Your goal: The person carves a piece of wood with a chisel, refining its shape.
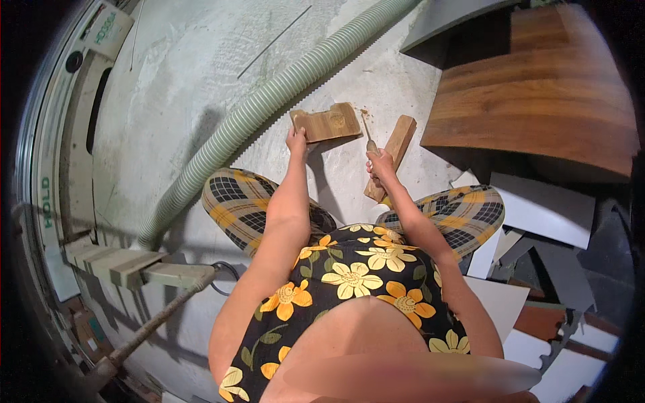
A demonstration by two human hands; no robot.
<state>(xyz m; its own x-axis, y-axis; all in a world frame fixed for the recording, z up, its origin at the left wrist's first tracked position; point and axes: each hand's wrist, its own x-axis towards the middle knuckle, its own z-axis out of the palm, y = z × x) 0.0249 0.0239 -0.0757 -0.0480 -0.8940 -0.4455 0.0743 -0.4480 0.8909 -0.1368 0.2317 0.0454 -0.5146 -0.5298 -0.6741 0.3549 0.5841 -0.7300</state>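
My left hand grips the left end of a flat brown piece of wood with a notched upper edge. The piece is held tilted over the floor, its shadow falling beside it. Just right of it, my right hand is closed round the handle of a slim chisel. Its thin blade points away from me, with the tip near the wood's right end but apart from it. Under and beside my right hand lies a long wooden block on the floor. Small wood chips are scattered by the chisel's tip.
A ribbed pale green hose crosses the concrete floor diagonally beyond my hands. A large curved wood-grain panel stands at the right, with board offcuts piled below it. Machine framing runs along the left. A thin rod lies far ahead.
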